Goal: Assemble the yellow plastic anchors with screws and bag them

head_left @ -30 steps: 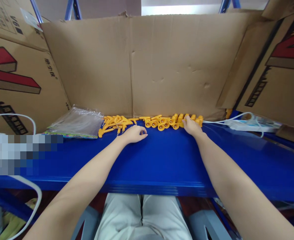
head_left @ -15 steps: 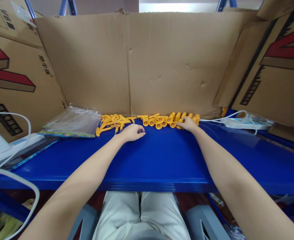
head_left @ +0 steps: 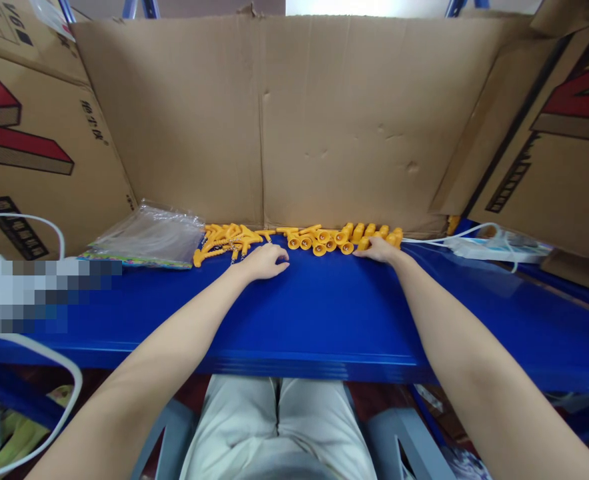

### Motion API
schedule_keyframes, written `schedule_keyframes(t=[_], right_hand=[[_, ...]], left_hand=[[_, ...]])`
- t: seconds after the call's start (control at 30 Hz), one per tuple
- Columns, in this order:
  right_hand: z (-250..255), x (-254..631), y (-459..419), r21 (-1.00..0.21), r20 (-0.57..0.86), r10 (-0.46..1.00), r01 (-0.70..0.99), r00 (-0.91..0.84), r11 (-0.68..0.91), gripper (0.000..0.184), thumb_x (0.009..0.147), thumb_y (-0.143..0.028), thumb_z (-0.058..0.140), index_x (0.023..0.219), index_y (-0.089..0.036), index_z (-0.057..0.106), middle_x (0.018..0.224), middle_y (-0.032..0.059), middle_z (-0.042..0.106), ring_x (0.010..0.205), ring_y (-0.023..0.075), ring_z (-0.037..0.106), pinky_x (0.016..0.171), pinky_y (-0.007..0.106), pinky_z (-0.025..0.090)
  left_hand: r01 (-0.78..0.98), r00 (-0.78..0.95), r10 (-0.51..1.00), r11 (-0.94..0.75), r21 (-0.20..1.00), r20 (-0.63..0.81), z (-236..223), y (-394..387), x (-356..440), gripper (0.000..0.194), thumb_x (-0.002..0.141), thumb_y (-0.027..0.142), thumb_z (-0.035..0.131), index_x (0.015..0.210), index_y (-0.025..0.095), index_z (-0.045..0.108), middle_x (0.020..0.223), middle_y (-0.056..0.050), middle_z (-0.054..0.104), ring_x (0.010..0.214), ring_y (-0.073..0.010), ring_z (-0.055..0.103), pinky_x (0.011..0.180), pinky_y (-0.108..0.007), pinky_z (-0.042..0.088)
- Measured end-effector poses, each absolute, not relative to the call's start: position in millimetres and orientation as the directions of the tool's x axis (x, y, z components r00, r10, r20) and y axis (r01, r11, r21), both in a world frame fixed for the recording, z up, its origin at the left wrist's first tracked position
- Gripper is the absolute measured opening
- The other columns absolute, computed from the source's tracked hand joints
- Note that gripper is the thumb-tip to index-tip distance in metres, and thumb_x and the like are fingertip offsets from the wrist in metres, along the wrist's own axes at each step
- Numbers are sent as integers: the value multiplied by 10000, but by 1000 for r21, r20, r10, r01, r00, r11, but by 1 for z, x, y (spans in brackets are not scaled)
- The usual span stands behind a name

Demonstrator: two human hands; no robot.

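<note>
My right hand (head_left: 381, 250) is at the right part of the row, its thumb and fingers closed around a small yellow cup-shaped piece (head_left: 363, 244). Several more yellow cup-shaped pieces (head_left: 319, 249) lie next to it, their hollow ends facing me with something shiny inside. My left hand (head_left: 269, 261) hovers or rests just above the table, fingers loosely bent and apart from the thumb, with nothing seen in it. Beside it on the left is a heap of yellow T-shaped pieces (head_left: 224, 239) with small metal chains.
A large cardboard sheet (head_left: 184, 120) stands behind the blue table (head_left: 304, 320). Clear plastic bags (head_left: 149, 233) lie at the left. A power strip (head_left: 499, 249) with white cables sits at the right. Printed cardboard boxes (head_left: 569, 180) flank both sides.
The view has tilted slightly. My right hand stays at the same cup-shaped pieces with its fingers a little lower around one. The left hand is nearly still, its fingers slightly shifted.
</note>
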State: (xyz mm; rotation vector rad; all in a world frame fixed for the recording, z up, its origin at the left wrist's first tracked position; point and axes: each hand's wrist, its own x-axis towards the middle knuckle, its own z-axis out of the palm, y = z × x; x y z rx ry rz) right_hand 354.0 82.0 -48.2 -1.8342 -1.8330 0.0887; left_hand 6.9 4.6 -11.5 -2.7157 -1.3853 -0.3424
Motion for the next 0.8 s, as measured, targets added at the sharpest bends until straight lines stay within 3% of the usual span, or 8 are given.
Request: schedule_keyframes(t=[0.1,0.23,0.3,0.43,0.63,0.8], right_hand=[[-45,354,79,-443,173,983,897,63,20,419,625,-456,736,884,-160,592,875,102,627,859,291,612,763,431,491],[-42,351,74,-432,192,980,901,60,30,391,638,-465,722,857,-171,586,842,97,633,831,291,619,761,433,497],[-42,350,72,-407,216,975,912,43,51,380,650,-483,706,857,-185,593,835,95,639,832,306,618,763,453,494],[-41,346,68,-391,224,973,919,49,43,342,683,-479,681,858,-195,605,864,104,647,866,320,614,791,470,482],[-39,342,64,-372,230,971,928,59,31,352,678,-499,675,843,-196,603,832,95,647,839,320,623,761,463,496],[-39,341,63,-372,246,968,927,53,44,334,681,-438,681,898,-198,598,854,82,647,861,313,625,763,448,496]], left_hand=[[879,476,845,-462,-114,244,-9,10,-2,419,844,322,488,1226,174,579,1309,-129,545,1231,-290,463,991,-435,388],[952,275,952,-251,-175,133,-7,26,-20,541,875,318,447,1394,168,415,1495,-150,336,1362,-317,305,1077,-506,269],[959,243,966,-227,-168,82,-6,35,-27,475,895,275,398,1355,183,477,1484,-144,361,1362,-310,315,1091,-518,230],[957,273,959,-263,-126,77,-1,50,-34,392,804,162,492,1166,208,635,1329,-150,547,1242,-312,480,1030,-475,331],[963,221,966,-194,-190,132,6,66,-32,422,697,114,584,1110,180,640,1195,-171,618,1126,-303,562,935,-383,429],[977,180,972,-158,-145,154,10,73,-36,465,653,92,622,1116,139,629,1189,-185,582,1100,-312,571,916,-348,446]])
